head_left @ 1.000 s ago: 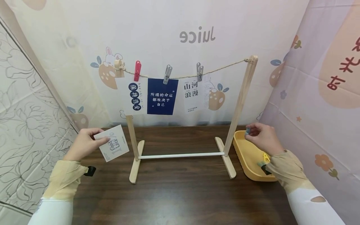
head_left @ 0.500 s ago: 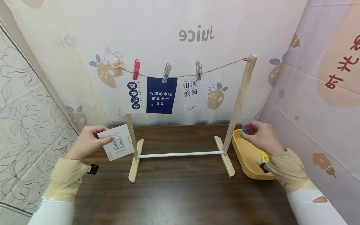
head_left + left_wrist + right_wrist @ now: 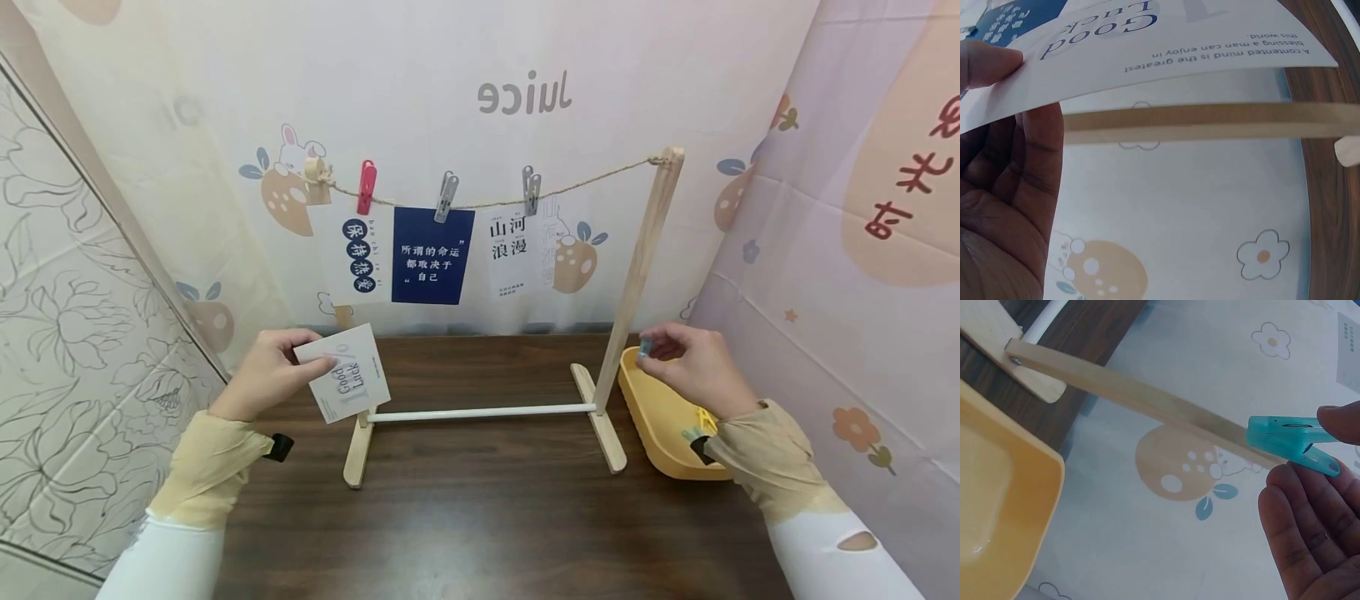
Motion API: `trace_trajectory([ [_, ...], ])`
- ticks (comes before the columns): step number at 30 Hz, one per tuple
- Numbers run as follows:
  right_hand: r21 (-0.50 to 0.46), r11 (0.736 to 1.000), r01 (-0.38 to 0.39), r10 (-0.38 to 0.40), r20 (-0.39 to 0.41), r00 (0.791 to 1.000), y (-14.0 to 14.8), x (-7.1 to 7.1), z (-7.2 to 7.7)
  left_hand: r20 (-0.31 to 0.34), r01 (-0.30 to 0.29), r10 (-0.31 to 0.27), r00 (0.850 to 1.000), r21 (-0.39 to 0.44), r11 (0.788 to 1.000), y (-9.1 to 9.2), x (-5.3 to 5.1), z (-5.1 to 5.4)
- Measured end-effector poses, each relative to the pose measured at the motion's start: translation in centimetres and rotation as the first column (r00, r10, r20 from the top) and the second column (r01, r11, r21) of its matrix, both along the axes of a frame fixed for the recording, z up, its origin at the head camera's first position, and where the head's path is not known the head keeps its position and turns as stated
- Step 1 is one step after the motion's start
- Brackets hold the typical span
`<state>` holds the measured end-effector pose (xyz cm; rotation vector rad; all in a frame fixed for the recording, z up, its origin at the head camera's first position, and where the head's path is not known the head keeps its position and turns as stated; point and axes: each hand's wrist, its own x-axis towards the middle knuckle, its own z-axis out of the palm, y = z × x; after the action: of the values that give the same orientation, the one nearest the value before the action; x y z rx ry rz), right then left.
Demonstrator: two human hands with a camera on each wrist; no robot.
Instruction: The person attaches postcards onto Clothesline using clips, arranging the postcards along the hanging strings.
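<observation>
My left hand [image 3: 273,371] pinches a white "Good Luck" card [image 3: 348,387] between thumb and fingers, in front of the rack's left post; the left wrist view shows the thumb on the printed face of the card [image 3: 1166,53]. At the right, my right hand [image 3: 697,367] holds a teal clothespin [image 3: 1285,437] by its handle end, above the yellow tray's near side. Along the twine [image 3: 585,182] hang three cards: a white card [image 3: 360,258] under a red clothespin [image 3: 367,187], a blue card [image 3: 432,258] and another white card [image 3: 517,254] under grey clothespins [image 3: 446,197].
A wooden rack with a right post [image 3: 637,283], splayed feet [image 3: 358,454] and a white crossbar [image 3: 480,412] stands on the dark table [image 3: 465,517]. The yellow tray [image 3: 648,433] beside it holds a yellow clothespin [image 3: 707,419]. Printed curtains close off the back and sides.
My left hand has moved right with the card, which now covers part of the left post. The right hand has shifted slightly left, still holding the clothespin.
</observation>
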<state>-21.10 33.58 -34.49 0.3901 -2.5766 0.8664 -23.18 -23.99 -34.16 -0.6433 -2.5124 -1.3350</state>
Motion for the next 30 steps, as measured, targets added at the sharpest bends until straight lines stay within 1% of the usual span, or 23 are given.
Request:
trace_trajectory([
  [3,-0.003,1.0,0.0,0.0,-0.008,1.0,-0.4,0.2,0.3,0.001,0.009,-0.009,1.0,-0.004,1.0,0.6,-0.1,0.0],
  [7,0.0,1.0,0.007,-0.007,-0.021,1.0,-0.6,0.3,0.3,0.009,0.021,-0.021,1.0,-0.012,1.0,1.4,-0.2,0.1],
  [11,-0.008,1.0,0.001,-0.002,-0.042,0.999,-0.7,0.3,0.1,0.019,0.033,-0.033,0.999,0.012,0.999,2.1,-0.2,0.3],
  [13,-0.011,1.0,-0.003,0.002,-0.049,0.999,-0.8,0.3,0.1,0.023,0.039,-0.04,0.999,0.028,0.999,2.4,-0.4,0.2],
  [17,-0.019,1.0,-0.006,0.005,-0.038,0.999,-1.0,0.5,0.3,0.027,0.041,-0.042,0.999,0.038,0.998,3.0,-0.6,-0.1],
  [21,-0.022,1.0,-0.009,0.008,-0.028,1.0,-1.2,0.8,0.5,0.035,0.038,-0.039,0.999,0.036,0.999,3.7,-0.7,-0.1],
  [25,-0.02,1.0,-0.014,0.013,-0.04,0.999,-1.4,1.0,0.5,0.049,0.057,-0.06,0.997,0.053,0.997,4.4,-0.8,0.1],
  [30,-0.02,1.0,-0.012,0.011,-0.045,0.999,-1.6,1.2,0.5,0.047,0.083,-0.085,0.995,0.053,0.995,5.3,-1.0,0.2],
])
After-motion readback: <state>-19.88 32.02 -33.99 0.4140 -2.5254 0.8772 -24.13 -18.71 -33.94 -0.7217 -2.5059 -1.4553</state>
